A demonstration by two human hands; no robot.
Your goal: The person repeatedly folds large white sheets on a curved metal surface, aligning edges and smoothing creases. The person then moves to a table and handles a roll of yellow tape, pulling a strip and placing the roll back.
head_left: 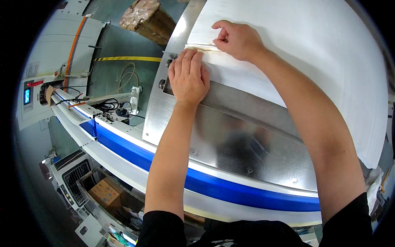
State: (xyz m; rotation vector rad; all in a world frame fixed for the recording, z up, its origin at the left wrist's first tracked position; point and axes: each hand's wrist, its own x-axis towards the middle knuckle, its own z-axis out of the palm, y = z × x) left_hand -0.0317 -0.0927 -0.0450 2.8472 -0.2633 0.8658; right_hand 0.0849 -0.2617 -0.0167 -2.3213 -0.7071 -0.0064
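A thick stack of thin white sheets (312,61), cloth or paper I cannot tell, lies on a brushed metal table top (247,148). Its near left corner shows layered, slightly ruffled cream edges (201,47). My left hand (189,78) is bent over that corner with the fingers close together, gripping the edge; its fingertips are partly hidden. Above the stack's surface, just right of the corner, my right hand (242,41) is loosely curled. Its index finger stands apart from the thumb, and nothing shows between them.
A blue and white rail (123,146) runs along the table's near side. Dark knobs (161,84) sit at its left edge. Further left are a white machine with a small screen (27,95), black cables (108,105) and a wrapped brown block (148,20). Below stands a cardboard box (106,192).
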